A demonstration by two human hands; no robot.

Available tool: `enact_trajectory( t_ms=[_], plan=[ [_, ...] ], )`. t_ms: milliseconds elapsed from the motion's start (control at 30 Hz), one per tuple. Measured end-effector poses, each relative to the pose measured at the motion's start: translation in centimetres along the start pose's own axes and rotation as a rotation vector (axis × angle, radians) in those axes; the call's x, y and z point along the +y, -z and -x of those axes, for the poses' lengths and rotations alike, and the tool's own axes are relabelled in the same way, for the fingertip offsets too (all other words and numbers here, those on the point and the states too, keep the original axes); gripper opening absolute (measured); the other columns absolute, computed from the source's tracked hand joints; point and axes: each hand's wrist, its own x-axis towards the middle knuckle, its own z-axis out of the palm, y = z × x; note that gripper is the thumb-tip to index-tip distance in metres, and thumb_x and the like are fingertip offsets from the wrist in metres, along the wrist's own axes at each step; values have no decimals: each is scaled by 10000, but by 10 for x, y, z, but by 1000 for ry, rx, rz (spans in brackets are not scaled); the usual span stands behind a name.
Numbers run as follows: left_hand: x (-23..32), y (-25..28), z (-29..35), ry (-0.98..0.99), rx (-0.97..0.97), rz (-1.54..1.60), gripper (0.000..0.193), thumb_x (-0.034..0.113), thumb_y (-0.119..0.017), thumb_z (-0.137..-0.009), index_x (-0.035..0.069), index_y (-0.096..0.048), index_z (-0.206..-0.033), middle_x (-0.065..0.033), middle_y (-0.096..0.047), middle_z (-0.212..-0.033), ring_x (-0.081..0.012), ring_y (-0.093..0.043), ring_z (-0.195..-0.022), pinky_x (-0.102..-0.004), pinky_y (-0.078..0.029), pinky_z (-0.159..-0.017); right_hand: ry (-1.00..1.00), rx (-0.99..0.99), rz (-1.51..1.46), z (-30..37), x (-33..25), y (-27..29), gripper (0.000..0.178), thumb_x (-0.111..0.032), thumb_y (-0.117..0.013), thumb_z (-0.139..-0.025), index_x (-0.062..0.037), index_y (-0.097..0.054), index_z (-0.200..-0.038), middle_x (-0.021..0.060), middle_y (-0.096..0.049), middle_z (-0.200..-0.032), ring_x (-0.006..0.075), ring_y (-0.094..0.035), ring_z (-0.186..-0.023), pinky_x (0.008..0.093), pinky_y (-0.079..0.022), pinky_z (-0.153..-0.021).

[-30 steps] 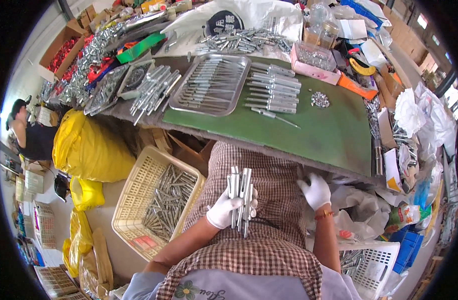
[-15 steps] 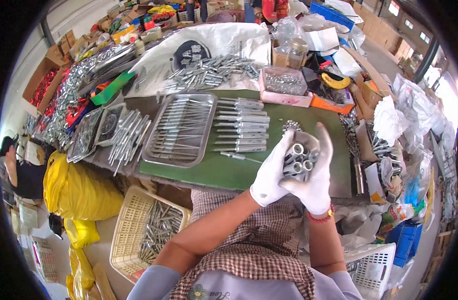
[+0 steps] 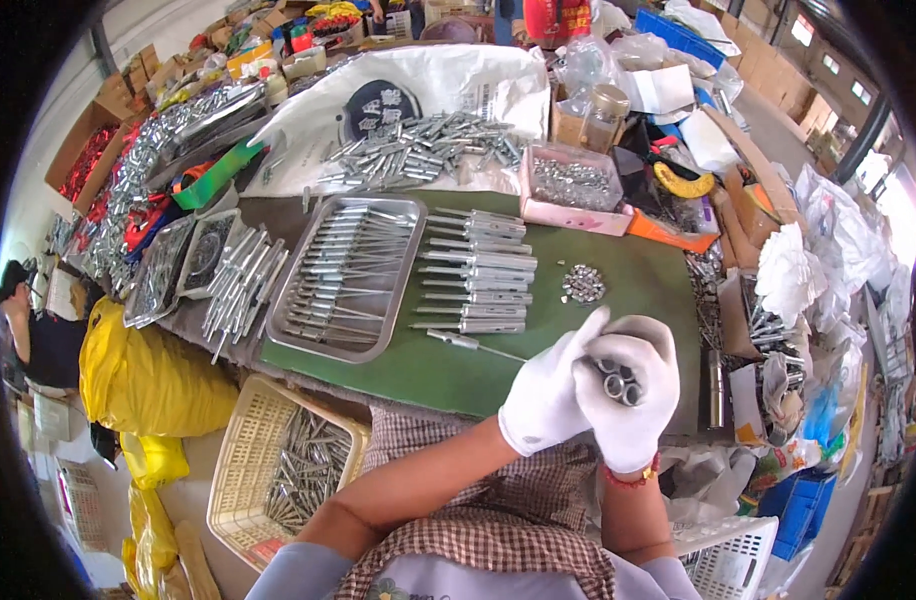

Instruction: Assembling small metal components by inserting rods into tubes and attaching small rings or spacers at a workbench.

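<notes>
White-gloved hands are meeting above the near edge of a green work surface (image 3: 650,275), toward its right side. The right hand (image 3: 633,405) is curling around a bundle of metal tubes (image 3: 618,384), their round open ends facing up between the gloves. The left hand (image 3: 548,388) is pressing against its side, thumb raised; whether its hidden fingers are pinching the tubes, one cannot tell. Just beyond the fingertips, a small heap of metal pieces (image 3: 583,284) is sitting apart. Bare green is stretching between it and a row of tubes with rods (image 3: 478,285), and a lone rod piece (image 3: 454,340) is pointing toward the left glove. A rimmed tray (image 3: 418,235) is bordering the row; a pink box (image 3: 578,218) is bounding the far side.
</notes>
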Motion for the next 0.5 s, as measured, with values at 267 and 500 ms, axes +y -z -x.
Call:
enact_trajectory(
  t_ms=[267, 500],
  plan=[
    [-11, -12, 10, 105, -48, 190, 975, 119, -740, -665, 34, -173, -1453, -186, -595, -1013, -347, -620, -860, -391, -520, -702, -169, 112, -236, 13, 30, 0, 219, 104, -630, -650, -17, -576, -825, 107, -564, -939, 179, -572, -850, 284, -456, -762],
    [9, 29, 26, 107, -90, 262, 924, 157, -774, -648, 93, -262, -1414, -174, -635, -996, -353, -654, -823, -395, -542, -692, -96, -49, -283, 11, -23, 11, 357, -80, -681, -605, -21, -566, -938, 169, -543, -1070, 244, -537, -1005, 348, -418, -892]
  ],
)
